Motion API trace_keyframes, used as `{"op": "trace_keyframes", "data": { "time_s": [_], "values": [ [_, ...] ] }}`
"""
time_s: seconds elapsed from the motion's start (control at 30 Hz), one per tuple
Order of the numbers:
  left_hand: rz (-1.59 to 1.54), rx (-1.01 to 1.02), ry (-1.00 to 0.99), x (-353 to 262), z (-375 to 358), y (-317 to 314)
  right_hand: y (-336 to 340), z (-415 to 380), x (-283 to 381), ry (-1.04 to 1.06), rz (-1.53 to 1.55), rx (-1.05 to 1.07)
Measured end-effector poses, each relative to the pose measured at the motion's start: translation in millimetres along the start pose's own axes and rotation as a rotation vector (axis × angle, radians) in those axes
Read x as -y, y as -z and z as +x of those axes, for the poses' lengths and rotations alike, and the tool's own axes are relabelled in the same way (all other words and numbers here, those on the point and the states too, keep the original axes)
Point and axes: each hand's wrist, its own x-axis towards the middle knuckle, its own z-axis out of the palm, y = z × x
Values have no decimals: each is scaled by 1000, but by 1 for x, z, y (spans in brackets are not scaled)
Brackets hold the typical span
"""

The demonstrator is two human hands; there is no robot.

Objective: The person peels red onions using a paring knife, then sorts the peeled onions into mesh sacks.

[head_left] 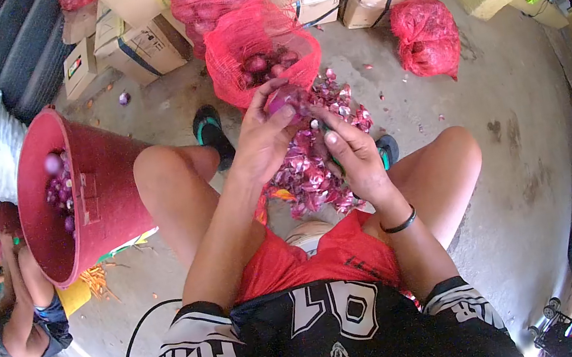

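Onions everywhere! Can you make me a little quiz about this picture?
1. True or false: the left hand holds a purple onion.
2. What colour is the big bucket beside the left knee? A) blue B) red C) green
3. What lies on the floor under the right hand?

Key: 1 true. 2 B. 3 A pile of onion peels.

1. The concrete floor (508, 103) carries everything — grey and stained.
2. A heap of purple onion peels (314, 166) lies on it, just beside an open red mesh sack (257, 51).
3. Cardboard boxes (142, 43) stand behind — another red mesh bag (426, 34) lies near them.
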Motion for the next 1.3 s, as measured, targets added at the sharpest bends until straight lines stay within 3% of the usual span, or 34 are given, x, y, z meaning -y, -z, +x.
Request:
{"op": "trace_keyframes", "data": {
  "time_s": [0.13, 0.2, 0.37, 0.47, 0.67, 0.8, 0.9, 1.0, 1.07, 1.13, 1.2, 1.3],
  "values": [
    [-57, 85, 18, -5, -1, 0, 14, 11, 4, 78, 262, -171],
    [-64, 117, 23, -6, 0, 0, 21, 16, 2, 54, 208, -228],
    [-113, 162, 11, -1, 2, 4, 17, 11, 9, 11, 415, -219],
    [-62, 114, 36, 2, 2, 3, 18, 10, 3, 34, 355, -179],
    [24, 95, 34, -6, -1, 2, 41, 20, 4, 6, 487, -497],
    [189, 4, -77, 1, 2, 2, 33, 10, 17, 23, 169, -299],
    [597, -44, -249, 4, 7, 9, 20, 1, 1, 14, -80, -20],
    [671, -54, -193, 0, 2, 8, 6, -3, 6, -89, -32, 69],
    [714, -32, -233, -2, 1, 6, 8, 7, -15, 182, -286, 42],
    [755, -13, -242, -3, 1, 6, 8, 9, -12, 191, -296, -3],
    [798, -2, -221, -5, -1, 7, 10, 4, 1, -64, -60, -63],
    [282, 93, -91, -5, -4, 3, 13, 7, -1, -4, 151, -138]
  ]
}}
